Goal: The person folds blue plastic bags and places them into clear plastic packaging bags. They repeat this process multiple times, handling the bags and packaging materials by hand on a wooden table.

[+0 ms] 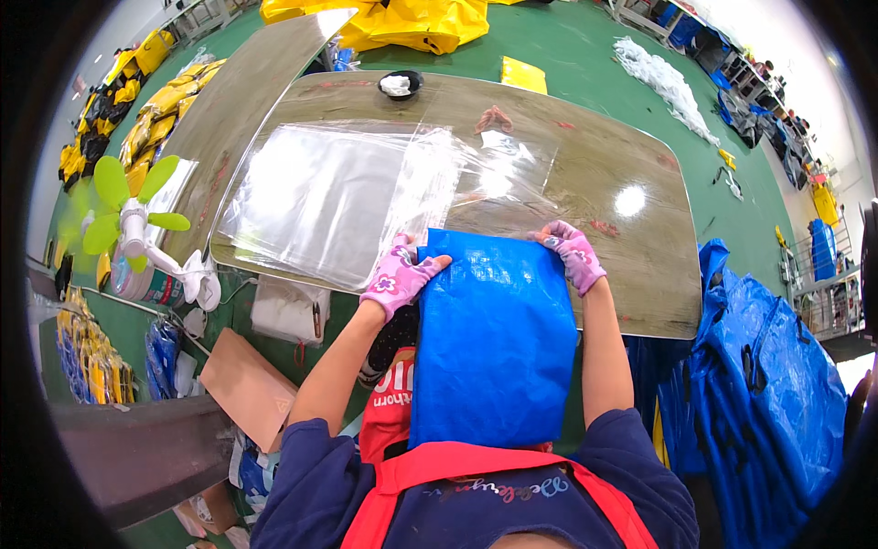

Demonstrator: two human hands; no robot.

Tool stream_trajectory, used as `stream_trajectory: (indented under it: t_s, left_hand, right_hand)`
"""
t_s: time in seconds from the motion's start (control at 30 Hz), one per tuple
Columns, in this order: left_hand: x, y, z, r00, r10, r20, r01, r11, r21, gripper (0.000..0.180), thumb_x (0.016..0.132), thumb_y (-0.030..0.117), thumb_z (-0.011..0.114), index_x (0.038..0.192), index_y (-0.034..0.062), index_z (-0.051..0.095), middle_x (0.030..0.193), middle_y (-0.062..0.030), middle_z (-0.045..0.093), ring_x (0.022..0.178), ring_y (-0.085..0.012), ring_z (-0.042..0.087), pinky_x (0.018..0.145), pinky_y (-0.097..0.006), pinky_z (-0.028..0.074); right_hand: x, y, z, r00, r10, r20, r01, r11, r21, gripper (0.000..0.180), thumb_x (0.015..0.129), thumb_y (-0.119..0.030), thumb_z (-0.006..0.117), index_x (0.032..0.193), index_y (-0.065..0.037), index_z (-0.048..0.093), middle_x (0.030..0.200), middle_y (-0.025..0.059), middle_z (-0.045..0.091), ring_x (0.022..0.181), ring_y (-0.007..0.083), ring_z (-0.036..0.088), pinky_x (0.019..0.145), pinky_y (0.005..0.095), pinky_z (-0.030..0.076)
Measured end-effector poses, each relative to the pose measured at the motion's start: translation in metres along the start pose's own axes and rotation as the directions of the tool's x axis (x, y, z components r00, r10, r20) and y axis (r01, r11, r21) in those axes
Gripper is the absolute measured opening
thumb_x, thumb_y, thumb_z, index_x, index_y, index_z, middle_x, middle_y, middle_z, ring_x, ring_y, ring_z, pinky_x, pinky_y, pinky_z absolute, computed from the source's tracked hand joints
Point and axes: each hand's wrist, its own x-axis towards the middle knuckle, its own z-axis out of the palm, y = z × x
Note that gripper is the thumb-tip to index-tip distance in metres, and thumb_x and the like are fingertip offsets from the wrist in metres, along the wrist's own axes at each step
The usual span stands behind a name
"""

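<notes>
A folded blue woven bag [494, 339] lies from the table's near edge down to my lap. My left hand [401, 274], in a pink flowered glove, grips its upper left corner. My right hand [573, 253], in the same kind of glove, grips the upper right corner. Just beyond the bag's top edge a stack of clear plastic bags [338, 197] lies flat on the shiny metal table [622, 165], and one loose clear sheet [498, 169] spreads to the right of the stack.
A small black bowl [400, 84] stands at the table's far edge. A green-bladed fan [137, 220] stands at the left. Blue bags [768, 384] are heaped at my right, yellow bags [402, 23] at the back and far left. A cardboard piece [247, 384] lies below the table.
</notes>
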Motion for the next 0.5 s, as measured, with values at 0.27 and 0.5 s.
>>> stream_trajectory:
  t_s: [0.27,0.5]
  left_hand:
    - [0.022,-0.009,-0.009,0.96,0.089,-0.265,0.057,0.866,0.497,0.095,0.073,0.062,0.069,0.136,-0.0037,0.042,0.14,-0.0232,0.042,0.131,-0.0371,0.037,0.109,-0.045,0.028]
    - [0.034,0.02,-0.03,0.947,0.286,-0.144,-0.103,0.697,0.709,0.048,0.074,0.049,0.07,0.096,0.0056,0.067,0.102,-0.0144,0.06,0.105,-0.0319,0.052,0.091,-0.044,0.04]
  right_hand:
    - [-0.033,-0.011,-0.012,0.994,0.075,-0.085,-0.073,0.997,0.022,0.007,0.09,-0.017,0.066,0.09,-0.012,0.061,0.077,-0.006,0.06,0.063,0.0021,0.049,0.057,0.018,0.038]
    - [-0.03,0.01,-0.02,0.993,0.056,-0.107,-0.034,0.98,0.198,0.008,0.091,-0.018,0.064,0.09,-0.012,0.059,0.084,-0.0014,0.066,0.061,0.0026,0.051,0.053,0.0182,0.04]
